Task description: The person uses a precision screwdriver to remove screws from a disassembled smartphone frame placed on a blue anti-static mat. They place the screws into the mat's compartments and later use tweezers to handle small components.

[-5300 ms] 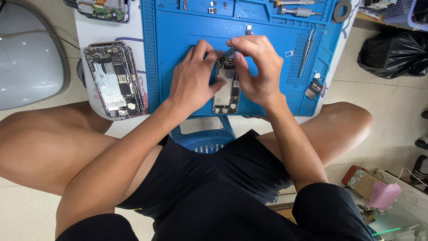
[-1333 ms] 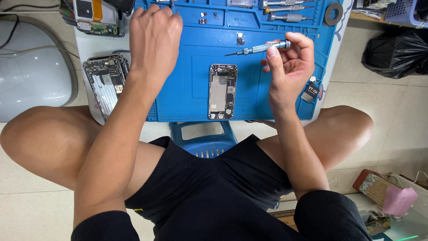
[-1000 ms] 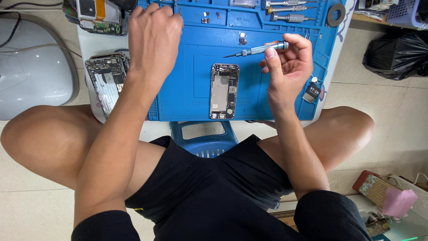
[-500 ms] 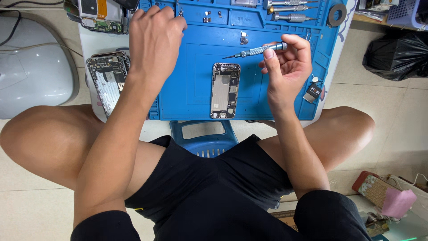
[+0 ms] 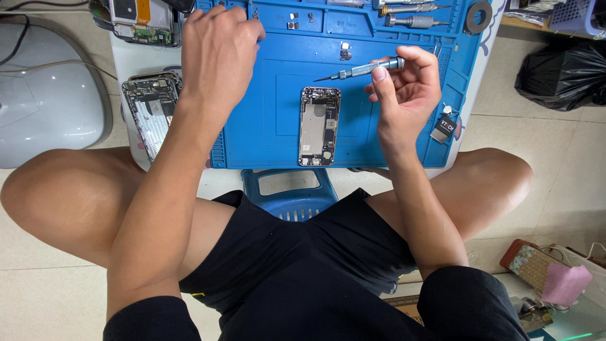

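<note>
Single head-worn view, steeply downward, close over blue work mat (image 5: 265, 95) and lap.

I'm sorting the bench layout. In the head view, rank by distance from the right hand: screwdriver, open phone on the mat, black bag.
1. Screwdriver: held in the right hand.
2. Open phone: mid-mat, just beside the hand.
3. Black bag: on the floor, off the table.

The left hand (image 5: 218, 47) covers the far-left part of the blue mat (image 5: 265, 136); what its fingertips touch there cannot be told. The opened phone (image 5: 140, 16) at the surface's far-left corner is cut off by the picture's top edge (as are the tools along the far edge). Parts inside the phone chassis (image 5: 319, 126) are too small to identify.
</note>
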